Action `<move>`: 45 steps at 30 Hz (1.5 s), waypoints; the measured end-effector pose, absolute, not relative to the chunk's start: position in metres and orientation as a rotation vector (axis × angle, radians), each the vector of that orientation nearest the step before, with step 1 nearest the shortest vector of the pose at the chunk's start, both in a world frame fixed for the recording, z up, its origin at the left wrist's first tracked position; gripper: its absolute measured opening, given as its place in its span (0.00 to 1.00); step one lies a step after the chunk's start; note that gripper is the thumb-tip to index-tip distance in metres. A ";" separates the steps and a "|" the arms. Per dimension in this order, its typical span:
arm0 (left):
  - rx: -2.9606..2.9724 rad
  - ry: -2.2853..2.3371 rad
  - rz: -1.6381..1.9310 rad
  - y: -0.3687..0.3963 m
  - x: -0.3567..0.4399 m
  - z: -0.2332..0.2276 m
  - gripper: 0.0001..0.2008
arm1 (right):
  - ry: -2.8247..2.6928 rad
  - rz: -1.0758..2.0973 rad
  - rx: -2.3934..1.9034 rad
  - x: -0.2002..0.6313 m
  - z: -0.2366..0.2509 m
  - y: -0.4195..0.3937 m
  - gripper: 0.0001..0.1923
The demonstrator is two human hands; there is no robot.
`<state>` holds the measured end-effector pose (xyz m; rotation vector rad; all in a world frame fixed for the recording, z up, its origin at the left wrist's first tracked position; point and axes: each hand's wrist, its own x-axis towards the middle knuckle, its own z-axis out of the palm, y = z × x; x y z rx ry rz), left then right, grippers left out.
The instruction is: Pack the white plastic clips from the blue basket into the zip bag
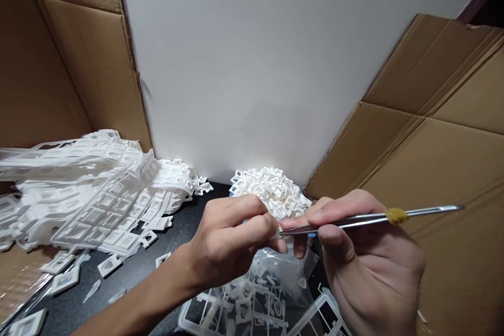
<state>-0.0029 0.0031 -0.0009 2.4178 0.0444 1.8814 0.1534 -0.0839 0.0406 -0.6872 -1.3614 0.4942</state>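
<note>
My right hand is closed around metal tweezers with a yellow band wrapped near their rear end. The tips point left and meet a small white piece. That piece is pinched in the fingers of my left hand, which cover most of it. Both hands are held above a clear plastic bag with white scraps. Behind them rises a heap of small white frame-shaped pieces, with bits of a blue container showing at its edge.
Stacked sheets of white foam-like frames fill the left side. Loose white pieces lie on the black surface near my left forearm. Cardboard panels stand to the right and left, with a white wall behind.
</note>
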 end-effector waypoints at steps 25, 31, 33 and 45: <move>2.451 -0.005 1.895 0.003 -0.003 0.003 0.13 | -1.378 0.615 -0.688 0.161 0.038 -0.083 0.03; 2.479 0.005 1.925 0.003 -0.004 0.002 0.10 | -1.373 0.601 -0.718 0.160 0.039 -0.085 0.03; 2.478 -0.002 1.923 0.004 -0.004 0.002 0.10 | -1.386 0.563 -0.727 0.159 0.041 -0.086 0.02; 2.545 0.055 1.945 0.006 -0.007 0.000 0.07 | -1.421 0.409 -0.737 0.154 0.037 -0.087 0.02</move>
